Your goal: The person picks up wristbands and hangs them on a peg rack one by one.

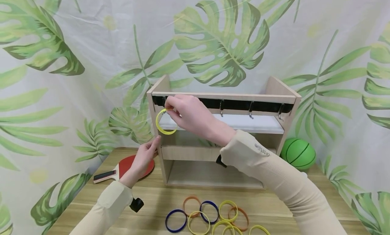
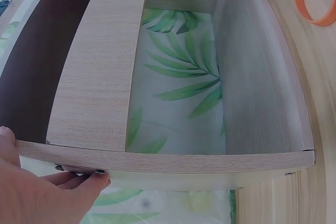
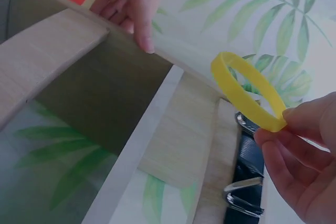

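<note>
A yellow silicone wristband [image 1: 158,124] is pinched between the thumb and fingers of my right hand [image 1: 192,115]. It overlaps the tip of the leftmost metal hook [image 3: 247,123] on the shelf's black strip [image 1: 207,103]. My left hand [image 1: 144,157] grips the left side panel of the small wooden shelf [image 1: 156,126], low beside the wristband. In the left wrist view, the left hand's fingers [image 2: 94,182] lie against the panel's outer face and its thumb is at the front edge. More silver hooks [image 1: 251,110] hang along the strip to the right.
Several blue, orange and yellow wristbands [image 1: 176,230] lie on the wooden table [image 1: 128,225] before the shelf. A red table tennis bat [image 1: 122,165] lies at the left. A green ball [image 1: 298,154] sits right of the shelf. Behind hangs a leaf-print cloth [image 1: 91,42].
</note>
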Available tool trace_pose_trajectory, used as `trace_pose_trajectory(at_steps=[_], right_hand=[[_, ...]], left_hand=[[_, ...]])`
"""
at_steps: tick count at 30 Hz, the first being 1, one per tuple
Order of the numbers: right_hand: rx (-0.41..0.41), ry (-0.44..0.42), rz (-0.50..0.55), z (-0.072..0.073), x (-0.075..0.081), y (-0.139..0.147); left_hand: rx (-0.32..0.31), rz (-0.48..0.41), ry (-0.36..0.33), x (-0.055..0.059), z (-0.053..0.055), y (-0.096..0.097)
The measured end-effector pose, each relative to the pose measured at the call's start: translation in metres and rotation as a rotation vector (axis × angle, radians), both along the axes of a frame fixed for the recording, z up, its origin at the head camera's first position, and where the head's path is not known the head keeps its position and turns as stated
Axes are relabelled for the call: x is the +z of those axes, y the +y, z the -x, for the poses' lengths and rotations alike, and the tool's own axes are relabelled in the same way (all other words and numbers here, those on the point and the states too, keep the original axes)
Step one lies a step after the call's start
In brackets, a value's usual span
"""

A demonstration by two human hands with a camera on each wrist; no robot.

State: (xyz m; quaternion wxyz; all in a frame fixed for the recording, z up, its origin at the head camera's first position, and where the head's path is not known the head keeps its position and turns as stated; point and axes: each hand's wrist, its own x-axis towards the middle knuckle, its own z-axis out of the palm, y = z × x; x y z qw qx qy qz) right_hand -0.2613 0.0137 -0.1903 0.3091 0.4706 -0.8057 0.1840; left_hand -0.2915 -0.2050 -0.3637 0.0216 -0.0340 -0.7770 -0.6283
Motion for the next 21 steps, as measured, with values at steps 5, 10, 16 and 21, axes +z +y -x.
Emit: trace_pose_trajectory(at_steps=[5,10,16,21], right_hand=[[-0.051,0.004,-0.051,0.007,-0.002,-0.009],[-0.096,-0.016,-0.093,0.013,-0.003,-0.013],[-0.113,-0.021,-0.124,0.014,-0.005,-0.014],[-0.101,-0.004,-0.076,0.000,-0.003,-0.003]], left_hand=[[0.022,-0.021,0.002,-0.002,0.001,0.001],[0.004,-0.014,0.007,-0.002,0.001,0.001],[-0.012,-0.008,0.000,-0.001,0.001,-0.002],[-0.026,-0.013,-0.007,-0.001,0.000,-0.003]])
